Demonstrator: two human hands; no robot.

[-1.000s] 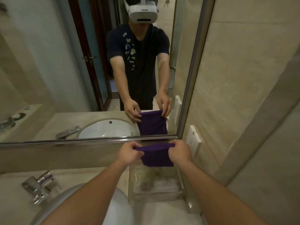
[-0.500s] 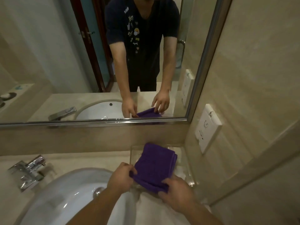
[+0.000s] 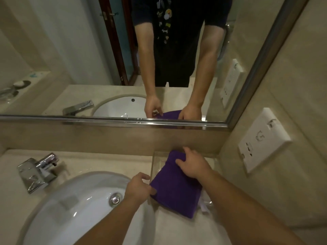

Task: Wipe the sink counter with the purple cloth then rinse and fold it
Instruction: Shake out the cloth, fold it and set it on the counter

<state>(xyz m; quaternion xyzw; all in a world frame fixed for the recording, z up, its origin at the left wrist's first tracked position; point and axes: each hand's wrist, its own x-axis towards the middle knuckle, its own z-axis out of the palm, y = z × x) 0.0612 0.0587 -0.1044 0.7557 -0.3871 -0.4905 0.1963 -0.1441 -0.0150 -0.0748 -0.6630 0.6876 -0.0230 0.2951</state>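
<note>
Both hands on folded purple cloth (image 3: 177,190), prob. pinching

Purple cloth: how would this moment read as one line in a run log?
stage: placing folded cloth | purple cloth: folded, on clear tray right of sink | left hand: pinches near corner | right hand: on far end

bare counter (image 3: 99,163) between faucet (image 3: 38,171) and clear tray (image 3: 153,162)

Beige stone counter (image 3: 99,165): white basin (image 3: 74,206) set into it, chrome tap (image 3: 38,171) at its back left. Clear tray (image 3: 153,162) at right back corner; folded purple cloth (image 3: 177,188) lies on the tray.
</note>
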